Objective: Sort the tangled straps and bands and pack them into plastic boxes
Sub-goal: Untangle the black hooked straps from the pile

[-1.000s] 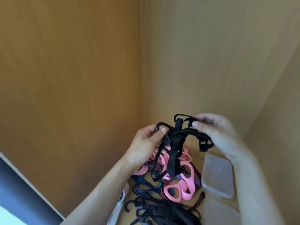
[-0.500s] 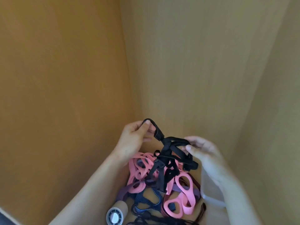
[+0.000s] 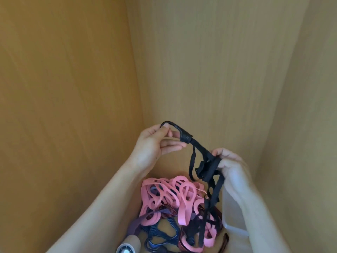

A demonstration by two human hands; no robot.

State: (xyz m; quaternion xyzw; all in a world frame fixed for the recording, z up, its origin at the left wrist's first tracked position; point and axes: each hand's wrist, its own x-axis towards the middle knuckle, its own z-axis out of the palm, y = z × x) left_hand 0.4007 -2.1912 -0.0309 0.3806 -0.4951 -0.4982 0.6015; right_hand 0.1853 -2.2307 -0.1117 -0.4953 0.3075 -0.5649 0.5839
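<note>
Head view: the person is untangling one black strap [image 3: 202,150], holding it above the pile of pink bands [image 3: 184,193]. The left hand [image 3: 149,145] grip is pinching the strap's hook end; the right hand [image 3: 231,167] grip is clasping the bunched webbing. The next move is probably drawing the strap free, then folding it for the plastic box [image 3: 230,216]. No writing is legible.

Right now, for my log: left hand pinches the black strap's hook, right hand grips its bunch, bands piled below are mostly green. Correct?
Only the colour is wrong: in the head view the piled bands are mostly pink, not green.
</note>
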